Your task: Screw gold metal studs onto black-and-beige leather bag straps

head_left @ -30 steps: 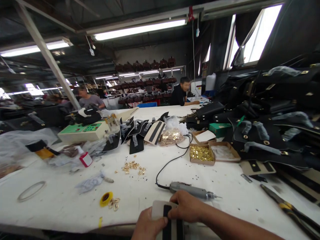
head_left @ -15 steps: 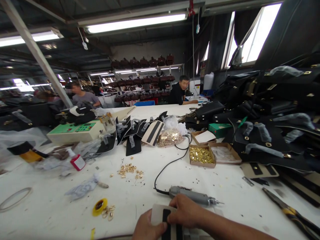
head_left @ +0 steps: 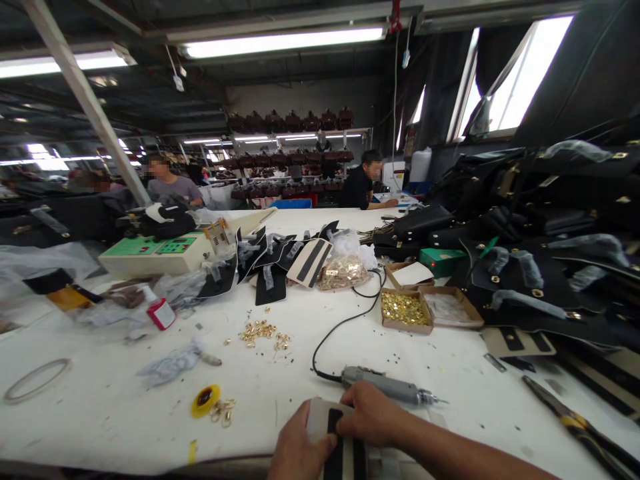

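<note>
Workshop's looking busy, with fluorescent tubes glowing overhead and other people sitting at the far edge of the big white surface (head_left: 125,413). At the near edge, both hands are pinning down a beige leather panel with black stripes (head_left: 336,440). The left hand (head_left: 295,453) is gripping its left side with the thumb lying across the face, and the right hand (head_left: 373,417) is curling over its top right corner, fingers bent and pressing. So both are closed on the panel, nothing else in them.

Just behind the right hand, a grey electric screwdriver (head_left: 387,385) is lying on the surface, bit pointing right, its black cable (head_left: 345,323) snaking back toward the middle. Further back, a cardboard box of gold rivets (head_left: 403,310) is sitting beside a second open box (head_left: 450,307). Loose gold fittings (head_left: 263,332) are scattered mid-surface, and a yellow tape roll (head_left: 205,401) is resting near the front edge to the left. Black bag parts (head_left: 540,267) are piling up along the right edge.

My read: the panel is being lined up and steadied. Any next move would be needing one hand freed while the other keeps the piece flat.
</note>
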Tool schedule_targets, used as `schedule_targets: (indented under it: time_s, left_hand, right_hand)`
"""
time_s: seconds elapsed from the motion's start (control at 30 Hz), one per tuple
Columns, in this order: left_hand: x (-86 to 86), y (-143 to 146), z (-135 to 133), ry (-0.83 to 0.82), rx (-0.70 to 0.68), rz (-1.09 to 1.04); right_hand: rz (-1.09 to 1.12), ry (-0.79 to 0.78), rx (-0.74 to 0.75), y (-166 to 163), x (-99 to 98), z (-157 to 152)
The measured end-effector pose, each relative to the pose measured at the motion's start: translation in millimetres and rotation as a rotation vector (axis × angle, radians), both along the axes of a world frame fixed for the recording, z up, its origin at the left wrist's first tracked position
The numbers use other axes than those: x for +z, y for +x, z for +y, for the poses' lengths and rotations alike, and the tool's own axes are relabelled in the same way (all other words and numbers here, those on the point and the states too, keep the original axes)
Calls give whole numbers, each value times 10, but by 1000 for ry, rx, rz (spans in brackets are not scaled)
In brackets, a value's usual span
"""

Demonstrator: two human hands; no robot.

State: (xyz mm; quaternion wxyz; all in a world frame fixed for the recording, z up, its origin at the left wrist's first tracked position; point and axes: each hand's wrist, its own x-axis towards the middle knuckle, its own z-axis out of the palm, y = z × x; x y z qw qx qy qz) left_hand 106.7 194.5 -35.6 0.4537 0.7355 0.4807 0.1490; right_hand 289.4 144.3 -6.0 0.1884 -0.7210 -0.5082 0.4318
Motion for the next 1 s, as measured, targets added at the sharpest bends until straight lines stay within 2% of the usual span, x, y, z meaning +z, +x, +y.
schedule_targets:
  time_s: [0.3,0.4,0.47,0.53,0.6,0.67,0.77,1.0]
  left_hand:
    - [-59,2,6,-4,-6,47]
    - [-108,-24,-26,42,15,96]
    - [-127,-61,-60,171,8,141]
    - [-127,-103,-90,392,-33,144]
    - [-115,-133,-105,620,-117,90]
    - [-102,-142,-100,744,-244,7]
    - [-111,-123,-73,736,-336,-78]
    - [-220,-90,-72,638,-240,-107]
  right_hand:
    - [-56,-20,-6,-42,27,32]
    - [-62,-23,6,-45,43,25]
    - [-63,-19,17,-42,45,17]
    - [-52,-7,32,-38,41,9]
    - [-42,9,48,-37,36,3]
    - [-46,24,56,-38,35,2]
    - [-68,10,49,-42,46,7]
    - [-89,-27,-18,-41,9,-18]
